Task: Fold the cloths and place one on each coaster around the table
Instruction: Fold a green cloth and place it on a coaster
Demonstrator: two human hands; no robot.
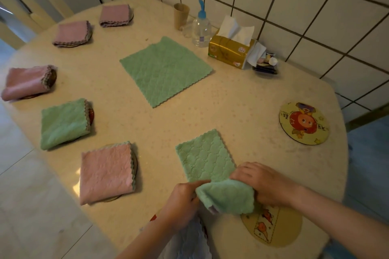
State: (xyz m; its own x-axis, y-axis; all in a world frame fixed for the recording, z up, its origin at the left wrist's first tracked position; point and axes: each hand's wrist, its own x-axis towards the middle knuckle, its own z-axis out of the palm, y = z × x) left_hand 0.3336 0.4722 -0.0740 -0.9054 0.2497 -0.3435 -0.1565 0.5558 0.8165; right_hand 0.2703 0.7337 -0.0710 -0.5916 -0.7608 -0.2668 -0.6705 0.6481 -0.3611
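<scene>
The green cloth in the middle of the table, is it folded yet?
No. The green cloth lies spread flat, single layer, untouched.

5 coasters (91,114) mostly under folded cloths | white cloth (187,242) cut by bottom edge

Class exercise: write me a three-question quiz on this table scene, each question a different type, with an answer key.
1. True or false: both hands grip the green cloth being folded.
2. How many folded cloths already lie on coasters along the table's left side? A) three B) five C) seven
3. Fill in: the unfolded green cloth lies flat near the ____ box.

Key: 1 true; 2 B, three pink and two green; 3 tissue.
</scene>
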